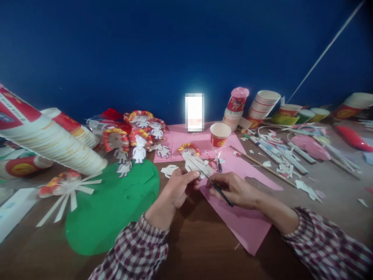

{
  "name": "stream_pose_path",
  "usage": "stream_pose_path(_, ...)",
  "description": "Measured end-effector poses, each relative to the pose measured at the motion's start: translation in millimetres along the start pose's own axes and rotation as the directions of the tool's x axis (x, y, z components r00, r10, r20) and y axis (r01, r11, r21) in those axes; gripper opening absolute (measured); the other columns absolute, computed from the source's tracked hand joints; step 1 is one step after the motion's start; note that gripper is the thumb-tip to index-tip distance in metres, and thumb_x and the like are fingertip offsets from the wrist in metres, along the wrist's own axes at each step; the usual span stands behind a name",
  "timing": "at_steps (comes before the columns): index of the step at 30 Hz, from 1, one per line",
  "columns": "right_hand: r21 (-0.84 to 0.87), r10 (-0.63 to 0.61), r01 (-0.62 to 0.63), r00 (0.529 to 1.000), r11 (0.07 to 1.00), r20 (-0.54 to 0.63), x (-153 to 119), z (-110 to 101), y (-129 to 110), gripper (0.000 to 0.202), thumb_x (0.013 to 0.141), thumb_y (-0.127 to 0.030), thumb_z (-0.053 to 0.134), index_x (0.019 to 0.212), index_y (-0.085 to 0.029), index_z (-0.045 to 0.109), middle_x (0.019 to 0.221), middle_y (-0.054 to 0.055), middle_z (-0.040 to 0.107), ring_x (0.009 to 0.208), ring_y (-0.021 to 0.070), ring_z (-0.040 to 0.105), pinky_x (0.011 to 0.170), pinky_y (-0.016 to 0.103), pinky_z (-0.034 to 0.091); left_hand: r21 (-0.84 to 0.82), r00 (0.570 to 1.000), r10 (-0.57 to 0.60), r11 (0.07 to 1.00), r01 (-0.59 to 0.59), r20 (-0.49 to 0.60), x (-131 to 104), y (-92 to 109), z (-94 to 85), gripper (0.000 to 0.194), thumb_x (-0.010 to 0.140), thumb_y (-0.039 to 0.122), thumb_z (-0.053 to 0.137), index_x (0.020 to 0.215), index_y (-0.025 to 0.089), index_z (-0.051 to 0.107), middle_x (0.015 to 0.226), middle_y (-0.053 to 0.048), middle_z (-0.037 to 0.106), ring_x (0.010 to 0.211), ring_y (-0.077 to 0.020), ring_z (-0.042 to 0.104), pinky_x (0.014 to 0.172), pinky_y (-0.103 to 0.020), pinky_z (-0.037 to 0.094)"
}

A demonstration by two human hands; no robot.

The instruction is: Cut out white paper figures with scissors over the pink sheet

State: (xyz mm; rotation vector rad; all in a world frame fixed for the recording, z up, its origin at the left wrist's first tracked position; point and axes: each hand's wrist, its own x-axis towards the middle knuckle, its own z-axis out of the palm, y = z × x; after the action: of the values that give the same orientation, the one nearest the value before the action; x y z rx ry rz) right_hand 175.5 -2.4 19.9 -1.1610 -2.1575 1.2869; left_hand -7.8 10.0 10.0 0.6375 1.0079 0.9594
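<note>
Head view: left hand [178,187] pinches the lower edge of a white paper doll [196,161] over the pink sheet [247,221]; the doll's long axis runs away from the person, red-fringed head farthest. Right hand [233,189] grips a dark pen [217,188], tip pointing up-left at the doll.

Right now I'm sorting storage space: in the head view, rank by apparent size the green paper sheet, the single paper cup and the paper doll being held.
1. green paper sheet
2. paper doll
3. single paper cup, close to the doll; it sits farther away, so unsure.

Both hands [179,186] [233,190] closed, fingertips together
</note>
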Motion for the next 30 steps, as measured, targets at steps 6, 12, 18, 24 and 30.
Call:
stream_pose_path(6, -0.017, -0.013, 0.013, 1.0, 1.0, -0.018, 0.2, 0.2, -0.1, 0.027, 0.084, -0.038, 0.052, 0.087, -0.013, 0.061, 0.064, -0.001, 0.05, 0.055, 0.0097, 0.039, 0.051, 0.02, 0.033, 0.006, 1.0, 0.008, 1.0, -0.008, 0.012, 0.6, -1.3, -1.0, 0.015, 0.059, 0.019, 0.072, 0.063, 0.01, 0.06, 0.054, 0.0, 0.055, 0.047, -0.0055, 0.048, 0.044, -0.017, 0.039)
stream_pose_path(12, -0.006, 0.004, -0.004, 1.0, 1.0, -0.014, -0.4, -1.0, 1.6, 0.027, 0.083, -0.039, 0.053, 0.086, -0.013, 0.06, 0.061, -0.002, 0.046, 0.054, 0.0089, 0.036, 0.049, 0.02, 0.032, 0.065, 0.999, 0.045, 0.997, -0.043, -0.029, 1.8, -1.9, -3.2, 0.023, 0.059, 0.026, 0.074, 0.074, 0.013, 0.062, 0.061, 0.0, 0.058, 0.052, -0.0083, 0.053, 0.047, -0.02, 0.044)
stream_pose_path(18, -0.016, 0.005, -0.005, 1.0, 1.0, -0.019, -0.4, -1.0, -0.1, 0.028, 0.082, -0.038, 0.054, 0.088, -0.012, 0.061, 0.061, -0.002, 0.048, 0.053, 0.009, 0.037, 0.049, 0.02, 0.032, 0.024, 0.997, 0.073, 0.997, -0.072, -0.034, 0.6, 0.7, -1.0, 0.026, 0.057, 0.023, 0.075, 0.078, 0.014, 0.062, 0.063, 0.003, 0.058, 0.05, -0.0065, 0.05, 0.049, -0.02, 0.044)
stream_pose_path(24, -0.021, -0.022, 0.022, 1.0, 1.0, -0.021, -1.1, -1.2, 0.3, 0.027, 0.081, -0.036, 0.055, 0.092, -0.012, 0.061, 0.065, 0.0, 0.054, 0.055, 0.01, 0.042, 0.05, 0.02, 0.034, -0.027, 0.997, 0.083, 0.996, -0.083, -0.006, 0.3, -1.3, 0.9, 0.019, 0.06, 0.019, 0.071, 0.073, 0.012, 0.06, 0.06, 0.003, 0.055, 0.048, -0.005, 0.047, 0.048, -0.018, 0.041)
stream_pose_path(30, -0.07, -0.035, 0.033, 0.999, 0.997, -0.017, -2.2, -4.0, -0.5, 0.026, 0.08, -0.033, 0.055, 0.093, -0.012, 0.062, 0.07, 0.002, 0.059, 0.058, 0.0117, 0.047, 0.053, 0.021, 0.037, -0.066, 0.991, 0.122, 0.99, -0.126, -0.058, 2.4, -0.9, -0.6, 0.021, 0.057, 0.02, 0.072, 0.072, 0.014, 0.059, 0.062, 0.003, 0.056, 0.051, -0.0061, 0.049, 0.048, -0.017, 0.042)
